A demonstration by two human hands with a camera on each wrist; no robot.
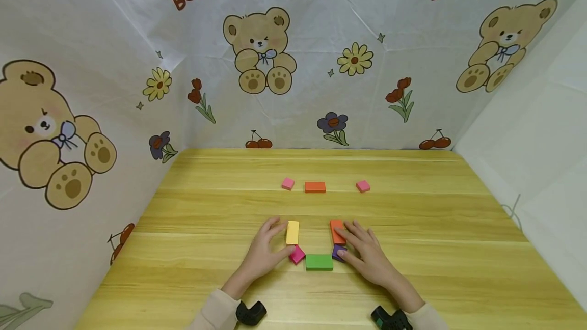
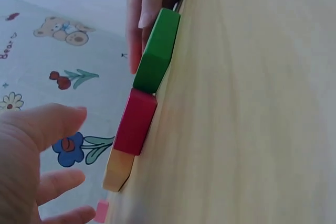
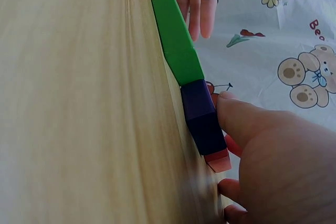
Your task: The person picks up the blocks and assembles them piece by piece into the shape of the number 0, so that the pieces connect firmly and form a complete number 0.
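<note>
My left hand (image 1: 263, 249) is beside the yellow block (image 1: 292, 232) and the magenta block (image 1: 297, 255). Its thumb and fingers are spread, and the left wrist view has them apart from the magenta block (image 2: 135, 121). A green block (image 1: 319, 262) lies flat between the two hands, at the near side of the arrangement. The right hand (image 1: 369, 257) lies over the right side, its thumb at the purple block (image 1: 338, 252) and a fingertip on the orange block (image 1: 337, 231). In the right wrist view, the purple block (image 3: 201, 116) sits end to end with the green one.
Farther back on the wooden table (image 1: 412, 187) lie another orange block (image 1: 315, 187), a pink block (image 1: 288, 183) to its left and a second pink block (image 1: 363, 186) to its right. A bear-printed cloth (image 1: 312, 101) hangs behind the table.
</note>
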